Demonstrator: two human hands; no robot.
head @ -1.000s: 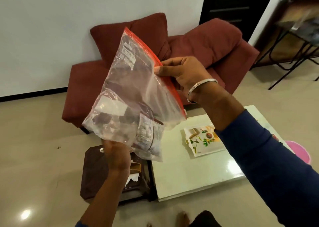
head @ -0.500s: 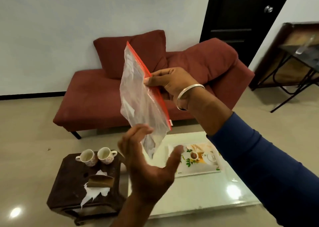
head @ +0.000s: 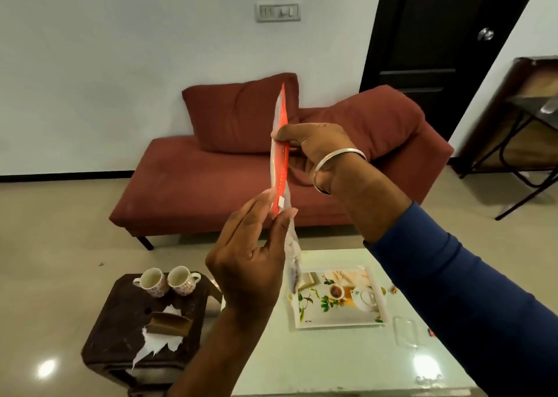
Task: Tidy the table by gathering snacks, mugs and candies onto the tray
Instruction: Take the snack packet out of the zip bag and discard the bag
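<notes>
I hold a clear zip bag point(head: 279, 155) with a red seal strip, edge-on in front of me, with dark wrapped snacks sagging at its bottom. My right hand point(head: 314, 149) pinches the seal strip near the middle. My left hand point(head: 250, 251) pinches the strip's lower end at the white slider. Below, a white tray point(head: 341, 322) printed with flowers and a teapot lies on the pale green table point(head: 317, 363). Two patterned mugs point(head: 167, 282) stand on a dark wooden stool point(head: 120, 321) to the left.
A brown tissue holder with torn white tissue point(head: 164, 333) lies on the stool. A clear plastic lid point(head: 406, 331) and small candies point(head: 394, 289) lie on the table right of the tray. A red sofa point(head: 211, 179) stands behind, a dark door and a metal-legged table at right.
The bag has turned edge-on to me. My left hand, open below the bag half a second ago, has come up and gripped the seal's lower end. The view has tilted up.
</notes>
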